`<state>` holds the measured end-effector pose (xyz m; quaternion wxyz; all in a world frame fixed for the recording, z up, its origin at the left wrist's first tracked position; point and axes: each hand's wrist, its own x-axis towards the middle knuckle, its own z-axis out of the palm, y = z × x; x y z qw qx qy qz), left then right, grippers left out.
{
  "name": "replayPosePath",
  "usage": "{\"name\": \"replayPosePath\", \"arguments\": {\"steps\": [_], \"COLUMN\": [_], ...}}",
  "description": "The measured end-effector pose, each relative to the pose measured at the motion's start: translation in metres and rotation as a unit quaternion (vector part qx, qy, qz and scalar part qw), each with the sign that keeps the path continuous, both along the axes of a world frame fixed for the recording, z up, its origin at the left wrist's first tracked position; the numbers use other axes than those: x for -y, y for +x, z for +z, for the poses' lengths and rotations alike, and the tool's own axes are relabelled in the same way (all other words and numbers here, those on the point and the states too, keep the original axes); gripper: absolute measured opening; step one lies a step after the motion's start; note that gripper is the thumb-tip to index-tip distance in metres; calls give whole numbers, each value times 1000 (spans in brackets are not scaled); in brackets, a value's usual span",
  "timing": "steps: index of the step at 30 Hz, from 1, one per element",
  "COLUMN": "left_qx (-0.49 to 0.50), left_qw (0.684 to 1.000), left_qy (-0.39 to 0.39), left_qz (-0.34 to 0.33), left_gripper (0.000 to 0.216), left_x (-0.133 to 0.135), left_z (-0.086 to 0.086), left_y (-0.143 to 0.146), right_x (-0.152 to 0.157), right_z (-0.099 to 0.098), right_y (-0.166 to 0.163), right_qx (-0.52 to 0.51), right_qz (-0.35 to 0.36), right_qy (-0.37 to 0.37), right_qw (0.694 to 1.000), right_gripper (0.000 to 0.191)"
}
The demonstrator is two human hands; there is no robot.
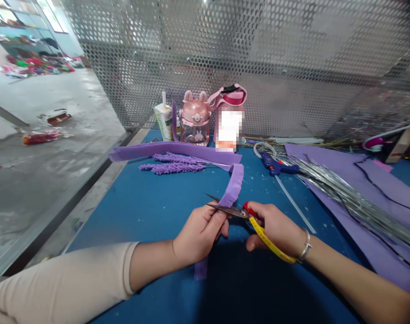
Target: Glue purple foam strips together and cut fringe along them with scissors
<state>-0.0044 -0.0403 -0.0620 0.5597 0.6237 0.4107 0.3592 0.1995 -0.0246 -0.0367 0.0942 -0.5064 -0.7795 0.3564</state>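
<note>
My left hand (205, 229) pinches a purple strip (234, 186) whose upper part has a fringed edge and curls away from me. The strip's lower end hangs below that hand. Around my right hand's fingers are the handles of a pair of scissors (233, 210), with red on one grip and a yellow band printed with marks at the other. The scissors' blades are parted, one on each side of the strip, just above my left fingers. My right hand (275, 229) wears a silver bangle at the wrist. Beyond them lie purple flower sprigs (174, 168) on wire stems.
Flat purple strips (177, 150) lie across the blue table (150, 211). Behind them stand a drink carton (164, 121), a bunny-eared cup (195, 119) and a pink bottle (229, 121). A blue glue gun (277, 166), wires (343, 193) and a purple sheet (313, 157) are at right.
</note>
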Motion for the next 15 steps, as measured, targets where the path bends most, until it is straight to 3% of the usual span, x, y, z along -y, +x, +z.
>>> {"name": "replayPosePath", "arguments": {"steps": [15], "left_qx": [54], "left_qw": [998], "left_qy": [-29], "left_qz": [15], "left_gripper": [36], "left_x": [-1], "left_z": [-7], "left_y": [2], "right_x": [-3], "right_z": [0], "right_y": [3], "right_qx": [42], "right_qz": [3], "right_qy": [6], "right_qw": [999], "right_gripper": [45]}}
